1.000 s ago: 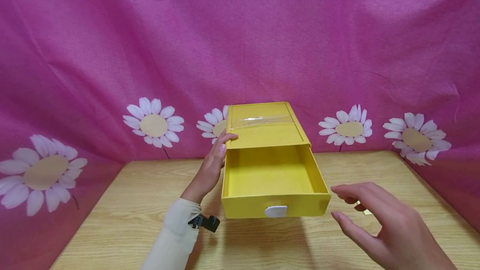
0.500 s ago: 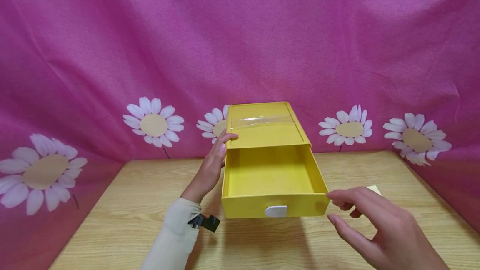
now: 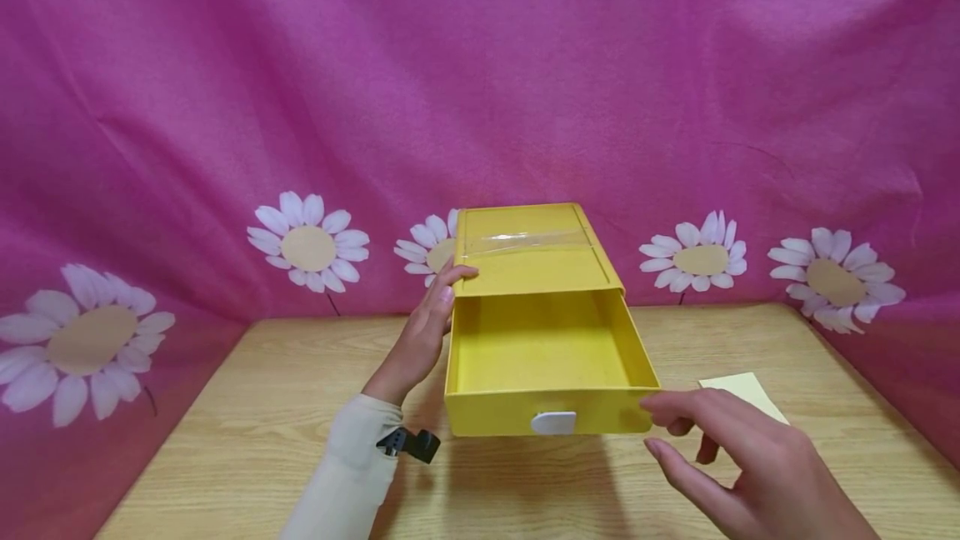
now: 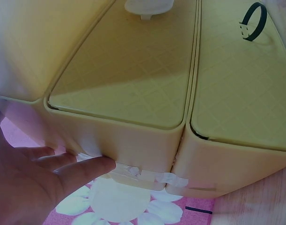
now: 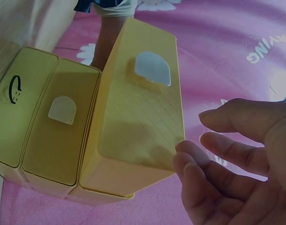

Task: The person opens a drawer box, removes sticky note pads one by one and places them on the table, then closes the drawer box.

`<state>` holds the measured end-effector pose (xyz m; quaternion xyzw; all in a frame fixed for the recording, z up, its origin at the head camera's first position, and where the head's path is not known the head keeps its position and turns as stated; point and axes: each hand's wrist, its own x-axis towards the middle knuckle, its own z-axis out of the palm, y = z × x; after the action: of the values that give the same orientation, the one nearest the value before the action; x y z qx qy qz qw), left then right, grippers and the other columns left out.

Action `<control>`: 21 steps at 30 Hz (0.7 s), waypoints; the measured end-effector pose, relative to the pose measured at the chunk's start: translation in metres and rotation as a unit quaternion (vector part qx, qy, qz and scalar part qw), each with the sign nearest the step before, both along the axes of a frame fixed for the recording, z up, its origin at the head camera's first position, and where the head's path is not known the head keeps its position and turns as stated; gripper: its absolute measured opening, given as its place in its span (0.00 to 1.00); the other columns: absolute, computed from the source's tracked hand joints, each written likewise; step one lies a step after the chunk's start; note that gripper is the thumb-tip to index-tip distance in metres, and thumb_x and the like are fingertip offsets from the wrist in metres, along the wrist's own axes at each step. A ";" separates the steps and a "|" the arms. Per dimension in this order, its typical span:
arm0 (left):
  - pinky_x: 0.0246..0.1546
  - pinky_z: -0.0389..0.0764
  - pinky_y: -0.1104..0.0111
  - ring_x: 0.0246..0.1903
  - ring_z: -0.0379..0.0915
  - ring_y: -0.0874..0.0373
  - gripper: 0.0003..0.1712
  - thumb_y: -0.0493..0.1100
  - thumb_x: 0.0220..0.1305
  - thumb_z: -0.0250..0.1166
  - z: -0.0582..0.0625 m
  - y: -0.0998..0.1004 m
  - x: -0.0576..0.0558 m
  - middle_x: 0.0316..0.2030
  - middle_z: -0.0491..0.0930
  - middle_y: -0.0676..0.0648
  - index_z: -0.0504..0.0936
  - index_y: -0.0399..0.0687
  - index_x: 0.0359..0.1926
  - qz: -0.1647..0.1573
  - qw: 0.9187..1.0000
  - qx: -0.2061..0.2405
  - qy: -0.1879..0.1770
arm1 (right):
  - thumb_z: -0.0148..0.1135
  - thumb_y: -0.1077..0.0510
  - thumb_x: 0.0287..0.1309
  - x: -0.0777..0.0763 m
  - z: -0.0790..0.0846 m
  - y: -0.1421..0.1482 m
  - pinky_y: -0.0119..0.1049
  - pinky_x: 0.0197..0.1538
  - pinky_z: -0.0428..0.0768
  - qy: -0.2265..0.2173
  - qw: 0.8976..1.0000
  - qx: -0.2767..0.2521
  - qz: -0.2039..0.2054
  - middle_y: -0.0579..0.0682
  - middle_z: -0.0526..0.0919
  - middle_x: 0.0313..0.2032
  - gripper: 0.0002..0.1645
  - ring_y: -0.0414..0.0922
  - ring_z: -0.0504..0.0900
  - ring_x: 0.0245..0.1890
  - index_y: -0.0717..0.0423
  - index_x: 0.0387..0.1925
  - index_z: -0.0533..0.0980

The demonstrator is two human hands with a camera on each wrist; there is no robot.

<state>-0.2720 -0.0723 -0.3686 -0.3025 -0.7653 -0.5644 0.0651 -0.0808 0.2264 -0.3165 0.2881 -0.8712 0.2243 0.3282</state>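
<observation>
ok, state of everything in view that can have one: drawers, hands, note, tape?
Top drawer: pulled open.
Middle drawer: closed.
Bottom drawer: closed.
Left hand: against the cabinet, fingers on its side.
Right hand: fingers bent, holding nothing, by the top drawer's front corner.
Note: on the table, partly hidden.
Tape: stuck across the cabinet's top.

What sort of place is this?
Probably a small indoor tabletop workspace: a pink daisy-printed fabric backdrop lines the back and sides of a pale wood-grain table bearing a yellow plastic drawer unit.
</observation>
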 end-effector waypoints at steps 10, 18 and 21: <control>0.56 0.63 0.34 0.70 0.47 0.44 0.25 0.59 0.75 0.35 0.001 -0.001 0.000 0.75 0.40 0.54 0.61 0.66 0.67 0.000 1.000 -0.005 0.004 | 0.77 0.61 0.41 0.001 -0.003 -0.006 0.15 0.22 0.68 -0.032 0.999 -0.017 0.011 0.29 0.76 0.35 0.27 0.27 0.70 0.31 0.41 0.45 0.78; 0.56 0.63 0.34 0.70 0.47 0.46 0.25 0.62 0.74 0.35 0.000 -0.001 0.000 0.75 0.41 0.57 0.62 0.70 0.66 0.004 1.000 -0.004 -0.001 | 0.78 0.62 0.38 0.000 -0.009 -0.010 0.16 0.26 0.70 -0.028 0.999 -0.022 0.021 0.30 0.76 0.33 0.27 0.28 0.72 0.31 0.42 0.44 0.78; 0.56 0.63 0.35 0.70 0.46 0.46 0.24 0.62 0.74 0.36 0.000 0.000 0.000 0.75 0.40 0.57 0.62 0.70 0.66 0.004 1.000 -0.001 -0.002 | 0.77 0.60 0.42 -0.002 -0.012 -0.011 0.16 0.27 0.70 -0.034 0.999 -0.022 0.025 0.30 0.76 0.35 0.25 0.29 0.72 0.31 0.42 0.45 0.78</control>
<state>-0.2716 -0.0726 -0.3681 -0.2986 -0.7673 -0.5638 0.0653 -0.0825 0.2154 -0.3284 0.2949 -0.8692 0.2612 0.2988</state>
